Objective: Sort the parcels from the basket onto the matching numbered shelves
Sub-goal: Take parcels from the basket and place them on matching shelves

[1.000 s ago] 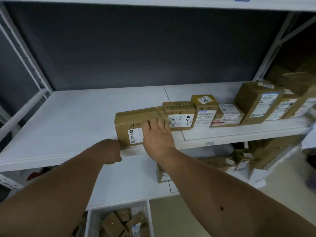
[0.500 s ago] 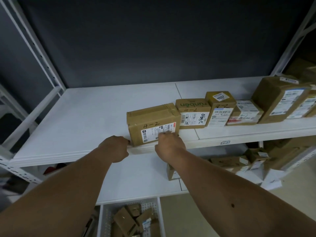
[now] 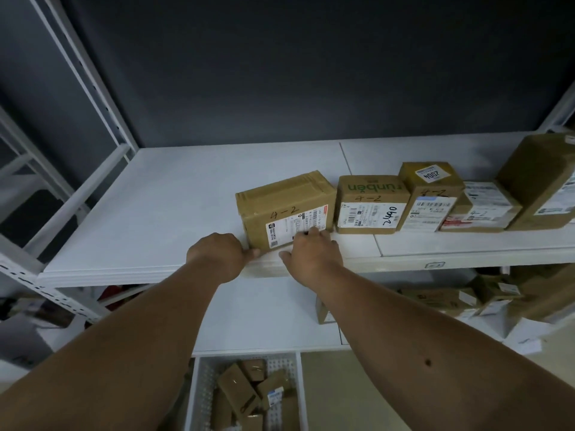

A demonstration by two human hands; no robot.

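Note:
A brown parcel (image 3: 280,197) marked "4-2" in pen, with a white label on its front, rests on the white shelf (image 3: 149,213), a little back from the front edge. My left hand (image 3: 217,253) is curled into a fist at its lower left corner, thumb touching the bottom edge. The fingertips of my right hand (image 3: 314,253) press on the label at the lower right of the front face. Neither hand wraps around the parcel. Below, the white basket (image 3: 199,393) holds several brown parcels (image 3: 242,390).
Right of the parcel stand a row of others: a "4-2" box printed runben (image 3: 370,206), a taller box tagged 2004 (image 3: 431,197) and larger ones beyond. A small tag (image 3: 434,265) is on the shelf edge. The lower shelf (image 3: 264,315) carries more parcels (image 3: 435,298) at right.
My right hand came off the top of the parcel down to its front face. The parcel, which overhung the shelf edge, now sits further in. My left hand stays at its lower left corner.

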